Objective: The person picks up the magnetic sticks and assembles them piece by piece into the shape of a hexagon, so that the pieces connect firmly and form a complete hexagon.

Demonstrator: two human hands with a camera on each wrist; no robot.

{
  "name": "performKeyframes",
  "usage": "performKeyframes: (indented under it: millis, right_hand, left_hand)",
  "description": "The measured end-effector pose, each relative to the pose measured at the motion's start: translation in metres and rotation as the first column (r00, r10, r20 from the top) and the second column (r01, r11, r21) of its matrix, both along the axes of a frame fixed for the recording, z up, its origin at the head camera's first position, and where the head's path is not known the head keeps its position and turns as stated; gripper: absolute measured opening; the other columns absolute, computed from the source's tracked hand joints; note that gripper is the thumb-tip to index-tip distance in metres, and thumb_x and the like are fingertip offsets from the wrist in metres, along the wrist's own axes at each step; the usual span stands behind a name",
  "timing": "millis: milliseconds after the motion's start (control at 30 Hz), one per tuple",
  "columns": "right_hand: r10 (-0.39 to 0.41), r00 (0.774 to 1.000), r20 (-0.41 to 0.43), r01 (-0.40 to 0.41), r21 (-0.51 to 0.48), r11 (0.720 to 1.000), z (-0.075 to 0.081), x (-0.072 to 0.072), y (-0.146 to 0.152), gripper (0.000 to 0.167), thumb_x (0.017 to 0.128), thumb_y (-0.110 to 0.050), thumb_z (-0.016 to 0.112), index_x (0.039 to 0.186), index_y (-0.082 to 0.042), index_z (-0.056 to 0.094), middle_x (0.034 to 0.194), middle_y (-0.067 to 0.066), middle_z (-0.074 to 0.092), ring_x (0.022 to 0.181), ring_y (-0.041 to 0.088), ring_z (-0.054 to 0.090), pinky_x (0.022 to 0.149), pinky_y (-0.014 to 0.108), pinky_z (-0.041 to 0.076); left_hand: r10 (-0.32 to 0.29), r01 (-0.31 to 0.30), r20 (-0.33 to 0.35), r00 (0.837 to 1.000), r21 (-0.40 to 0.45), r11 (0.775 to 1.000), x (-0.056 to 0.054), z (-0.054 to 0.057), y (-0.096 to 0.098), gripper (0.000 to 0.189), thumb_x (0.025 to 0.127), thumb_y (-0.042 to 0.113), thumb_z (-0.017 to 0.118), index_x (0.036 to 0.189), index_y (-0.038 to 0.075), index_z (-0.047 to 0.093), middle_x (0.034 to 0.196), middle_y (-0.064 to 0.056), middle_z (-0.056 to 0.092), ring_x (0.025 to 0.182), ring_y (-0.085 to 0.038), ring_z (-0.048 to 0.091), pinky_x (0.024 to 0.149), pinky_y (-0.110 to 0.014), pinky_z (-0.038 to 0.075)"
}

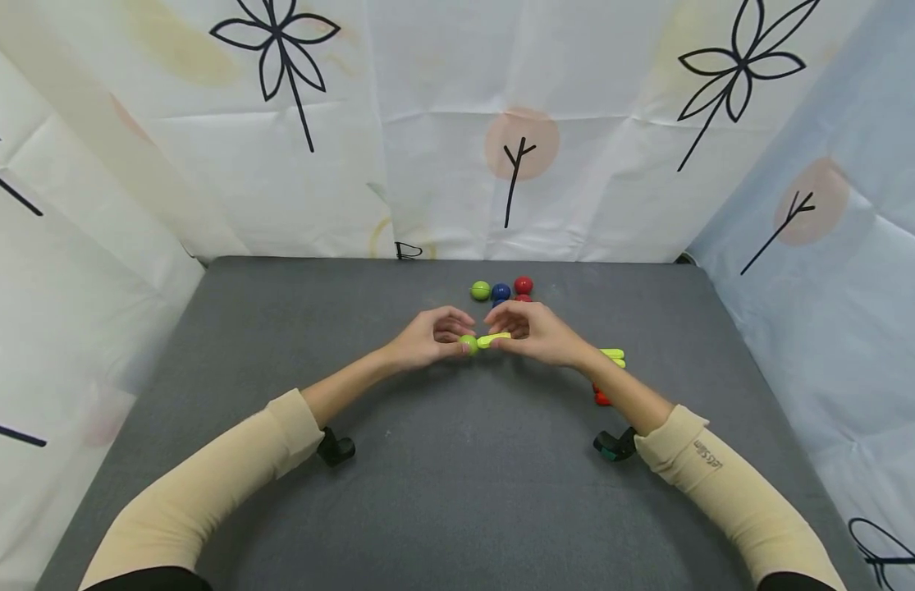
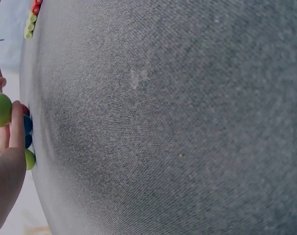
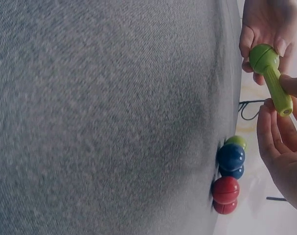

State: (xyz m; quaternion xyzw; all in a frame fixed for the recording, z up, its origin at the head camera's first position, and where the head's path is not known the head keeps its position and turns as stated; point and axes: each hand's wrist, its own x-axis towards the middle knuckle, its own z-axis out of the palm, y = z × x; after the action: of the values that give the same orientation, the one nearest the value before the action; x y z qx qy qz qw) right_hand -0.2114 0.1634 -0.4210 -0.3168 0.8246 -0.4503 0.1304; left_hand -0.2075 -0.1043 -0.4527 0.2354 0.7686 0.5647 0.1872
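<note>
Above the table, my left hand (image 1: 426, 338) pinches a green ball (image 3: 263, 58) with a seam round it. From the other side my right hand (image 1: 540, 332) holds a ribbed yellow-green rod (image 3: 277, 93) between thumb and fingers. One end of the rod meets the ball; its free end, with a small round metal spot, points towards my right hand in the right wrist view. In the left wrist view the ball (image 2: 1, 110) shows at the left edge beside the left fingers, and most of the rod is cut off.
Behind the hands lie a green ball (image 1: 480, 290), blue balls (image 3: 231, 156) and red balls (image 3: 225, 190). More yellow-green rods (image 1: 612, 354) and red pieces (image 1: 602, 399) lie by the right forearm, which partly hides them. Patterned cloth (image 1: 442, 180) hangs behind the grey table (image 1: 457, 492).
</note>
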Motion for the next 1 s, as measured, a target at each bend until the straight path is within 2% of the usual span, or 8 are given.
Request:
performKeyframes:
  millis: [167,267,400,567,733,833,1000]
  right_hand:
    - [0.003,1.000,-0.008,-0.003,0.002,1.000,0.001,0.002,-0.005,0.035,0.096,-0.004,0.082,0.127,0.006,0.069,0.114,0.018,0.077,0.103,0.029,0.076,0.090,0.029,0.063]
    - [0.012,1.000,-0.008,-0.012,0.001,1.000,0.001,0.003,-0.006,0.035,0.096,-0.004,0.081,0.127,0.006,0.069,0.116,0.018,0.078,0.105,0.030,0.076,0.091,0.032,0.064]
    - [0.026,1.000,-0.005,-0.026,-0.011,1.000,0.002,0.002,-0.005,0.034,0.097,-0.004,0.081,0.127,0.006,0.069,0.117,0.019,0.078,0.106,0.030,0.076,0.092,0.033,0.064]
    - [0.037,0.999,0.012,-0.036,-0.046,0.998,0.005,-0.002,0.000,0.032,0.097,-0.002,0.080,0.126,0.008,0.068,0.117,0.026,0.075,0.105,0.031,0.076,0.092,0.031,0.064]
    - [0.007,1.000,0.026,-0.005,-0.060,0.998,0.012,-0.012,0.005,0.031,0.098,0.001,0.077,0.127,0.008,0.067,0.120,0.030,0.074,0.108,0.035,0.076,0.093,0.027,0.063]
    - [-0.022,0.999,0.030,0.023,-0.063,0.998,0.015,-0.021,0.007,0.033,0.099,0.002,0.075,0.129,0.010,0.066,0.121,0.030,0.074,0.108,0.037,0.076,0.093,0.025,0.062]
    - [-0.069,0.998,0.003,0.069,-0.051,0.996,0.019,-0.039,0.006,0.034,0.100,0.001,0.075,0.131,0.010,0.066,0.121,0.029,0.074,0.110,0.037,0.076,0.092,0.023,0.061]
  left_hand:
    - [0.014,-0.014,-0.002,1.000,-0.036,0.999,0.003,0.000,0.000,0.049,0.100,0.011,0.078,0.143,-0.003,0.059,0.135,-0.022,0.071,0.122,-0.028,0.072,0.113,-0.046,0.056]
    - [0.018,-0.018,0.010,1.000,-0.037,0.999,0.004,0.000,-0.001,0.049,0.099,0.011,0.080,0.141,-0.002,0.060,0.129,-0.020,0.073,0.110,-0.020,0.074,0.101,-0.036,0.060]
    - [0.003,-0.004,0.054,0.999,0.009,1.000,0.006,-0.001,-0.002,0.048,0.099,0.003,0.077,0.142,-0.006,0.058,0.123,-0.020,0.069,0.098,-0.013,0.074,0.087,-0.027,0.062]
    - [0.006,-0.012,0.115,0.993,0.046,0.999,0.006,-0.001,-0.005,0.047,0.099,-0.005,0.070,0.144,-0.010,0.055,0.121,-0.019,0.065,0.097,-0.015,0.077,0.091,-0.033,0.066]
    - [0.036,-0.046,0.161,0.986,0.054,0.997,0.007,0.000,-0.011,0.048,0.097,-0.006,0.068,0.143,-0.009,0.056,0.112,-0.011,0.059,0.097,-0.019,0.076,0.093,-0.038,0.067]
    - [0.041,-0.050,0.165,0.985,0.051,0.997,0.008,0.000,-0.015,0.048,0.096,-0.007,0.069,0.143,-0.009,0.057,0.106,-0.007,0.054,0.098,-0.020,0.076,0.092,-0.038,0.067]
    - [0.057,-0.063,0.153,0.986,0.030,0.998,0.010,-0.002,-0.019,0.050,0.095,-0.002,0.077,0.142,-0.008,0.058,0.109,-0.009,0.061,0.101,-0.016,0.074,0.089,-0.033,0.066]
